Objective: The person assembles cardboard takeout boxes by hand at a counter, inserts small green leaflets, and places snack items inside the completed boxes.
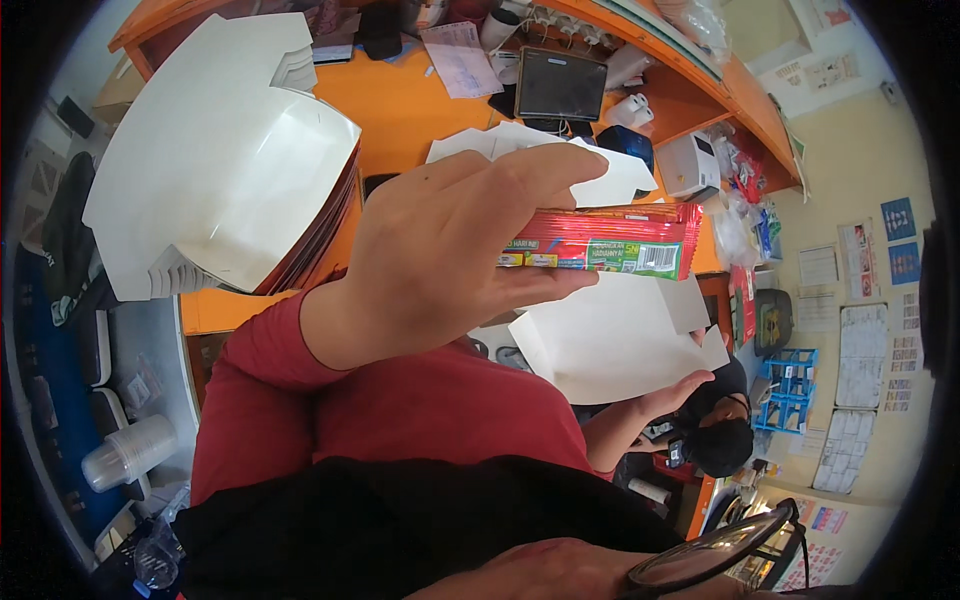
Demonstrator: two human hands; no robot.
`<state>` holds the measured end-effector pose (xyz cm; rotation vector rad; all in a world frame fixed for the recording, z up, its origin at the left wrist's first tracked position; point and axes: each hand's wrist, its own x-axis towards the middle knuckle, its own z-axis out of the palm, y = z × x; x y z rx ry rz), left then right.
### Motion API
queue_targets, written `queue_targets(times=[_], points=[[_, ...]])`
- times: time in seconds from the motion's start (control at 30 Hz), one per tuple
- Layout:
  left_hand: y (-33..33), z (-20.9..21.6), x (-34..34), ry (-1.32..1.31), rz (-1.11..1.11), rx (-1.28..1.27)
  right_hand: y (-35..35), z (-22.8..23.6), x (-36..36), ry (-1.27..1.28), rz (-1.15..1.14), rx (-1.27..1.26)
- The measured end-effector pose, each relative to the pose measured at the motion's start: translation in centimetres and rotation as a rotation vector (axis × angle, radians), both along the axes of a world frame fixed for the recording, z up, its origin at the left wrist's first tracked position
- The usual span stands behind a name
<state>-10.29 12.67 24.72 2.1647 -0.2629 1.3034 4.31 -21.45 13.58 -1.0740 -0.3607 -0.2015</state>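
Close in front of me, my left hand (pixel 430 240) is closed on a small stack of red sachets (pixel 640 240), thumb on one side and fingers on the other. The outermost sachet shows green patches and a barcode, and its crimped end points right. Below them, a partly folded white paperboard box (pixel 610 350) with raised sides tilts in my right hand (pixel 685 390). That hand grips the box at its right corner; some of its fingers are hidden behind the board. I cannot see anything inside the box.
A tall stack of flat white box blanks (pixel 230 170) stands at the left on the orange desk (pixel 400 100). More white blanks (pixel 490 140) lie behind my hands. At the back are a dark screen (pixel 560 85) and a white device (pixel 690 165). A person (pixel 718 445) is at the lower right.
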Motion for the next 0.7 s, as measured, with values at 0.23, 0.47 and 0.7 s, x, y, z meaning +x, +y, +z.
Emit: queue_targets(times=[0.23, 0.47, 0.7], points=[[0.7, -0.5, -0.6, -0.002, -0.053, -0.101, -0.3, -0.3, 0.0, -0.009, 0.026, 0.023], [1.2, -0.1, -1.5, 0.118, -0.213, -0.261, 0.6, 0.5, -0.4, -0.025, -0.010, -0.042], [1.3, 0.1, -2.3, 0.430, -0.454, -0.704, 0.5, -0.5, 0.6, 0.024, -0.061, 0.025]])
